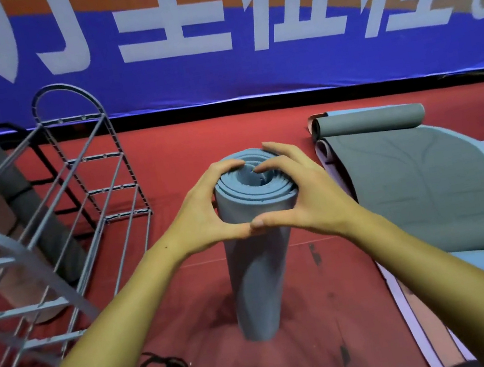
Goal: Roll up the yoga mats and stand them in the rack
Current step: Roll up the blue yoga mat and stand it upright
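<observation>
Hands, 2 (203, 209) (297, 193), around 1 upright blue rolled mat (258, 264).

White characters "全征程" on banner (246, 69)

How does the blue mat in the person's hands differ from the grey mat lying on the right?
The blue rolled mat stands upright on the red floor; the grey mat lies flat. The blue rolled mat is wound up along its whole length; the grey mat is mostly unrolled, with only its far end curled. The left hand and right hand grip the blue rolled mat's top; nothing touches the grey mat. Neither is in the rack.
</observation>
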{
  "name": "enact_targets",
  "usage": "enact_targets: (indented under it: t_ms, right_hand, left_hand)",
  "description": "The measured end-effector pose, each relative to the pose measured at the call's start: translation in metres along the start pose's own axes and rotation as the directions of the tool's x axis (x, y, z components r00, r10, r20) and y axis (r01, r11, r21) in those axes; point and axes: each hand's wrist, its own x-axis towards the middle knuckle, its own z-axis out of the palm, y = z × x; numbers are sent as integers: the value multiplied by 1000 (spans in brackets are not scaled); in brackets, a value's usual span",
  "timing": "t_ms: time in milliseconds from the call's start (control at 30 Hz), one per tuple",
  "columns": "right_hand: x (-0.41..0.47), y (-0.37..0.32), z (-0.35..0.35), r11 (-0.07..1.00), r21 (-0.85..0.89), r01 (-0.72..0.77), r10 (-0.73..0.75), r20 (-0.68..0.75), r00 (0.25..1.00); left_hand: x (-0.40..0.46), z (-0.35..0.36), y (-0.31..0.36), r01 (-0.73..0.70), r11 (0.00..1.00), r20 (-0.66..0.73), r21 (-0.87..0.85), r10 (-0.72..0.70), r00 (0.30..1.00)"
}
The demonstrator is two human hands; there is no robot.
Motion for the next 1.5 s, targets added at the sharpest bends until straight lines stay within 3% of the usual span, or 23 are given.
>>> enact_targets:
  t_ms: [233,400,600,900,1067,1133,1233,1333,1400,1500]
  right_hand:
    - [3,-12,9,994,99,-54,45,92,995]
    - [9,-30,23,990,137,24,-26,6,1000]
    - [9,-65,58,979,149,137,-131,-52,990]
    - [-1,-142,122,975,53,214,-218,96,971]
    - [-6,-184,154,955,-6,296,-289,196,937]
    - [-7,-195,167,947,-20,320,-307,232,923]
    - [-8,-206,181,938,-34,346,-324,273,906]
    - [-5,-214,193,933,-62,354,-321,298,899]
    - [-3,-221,201,930,-71,360,-320,321,891]
    - [-2,-230,214,924,-64,376,-330,363,872]
  left_hand:
    - [-22,-7,4,78,992,-15,-103,-80,997]
    - [-37,-19,7,116,985,-3,-128,-118,993]
    - [-87,-41,5,136,983,-171,-122,-156,973]
    - [-202,-66,-15,250,949,-397,-192,-308,864]
    - [-281,-71,-56,385,890,-411,-244,-455,790]
    - [-317,-63,-86,500,819,-370,-281,-573,731]
    - [-369,-37,-133,658,675,-327,-334,-738,590]
    - [-408,-1,-174,761,555,-322,-337,-827,460]
    - [-427,21,-195,834,454,-258,-314,-886,386]
    - [-461,59,-227,949,294,-120,-118,-952,280]
